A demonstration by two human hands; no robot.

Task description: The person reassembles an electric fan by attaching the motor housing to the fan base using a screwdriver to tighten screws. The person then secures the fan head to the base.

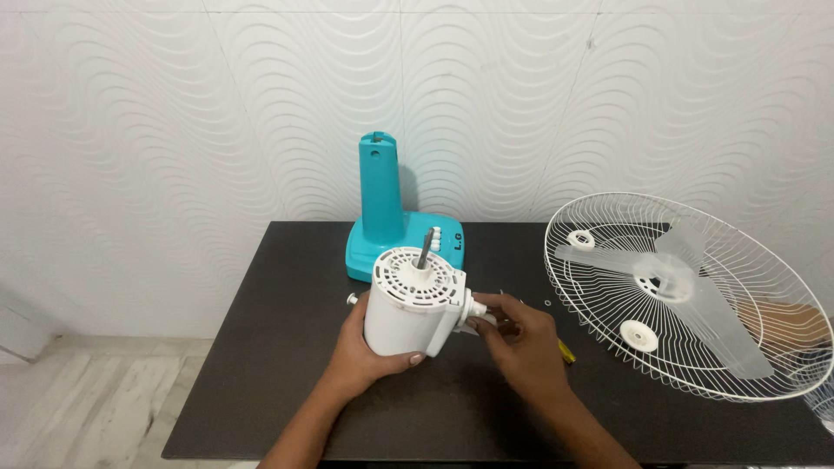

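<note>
Near the middle of a dark table point(287, 365), upright in the left hand point(369, 352), fingers wrapped around its lower body: a white fan motor housing point(413, 304), vented face up, metal shaft point(426, 247) slanting upward from its centre. At its right side, right hand point(521, 343), fingertips pinched together on the white neck piece point(476, 310) jutting from the housing. Under that hand, partly hidden, a yellow-tipped tool point(566, 352). Just behind the housing, apart from it, a teal fan base point(391, 230) with an upright column. Further right, well apart, a white wire guard point(678, 295) lying dished, holding a translucent blade point(686, 291) and two white round caps. Behind, a white wavy-patterned wall point(174, 130).
</note>
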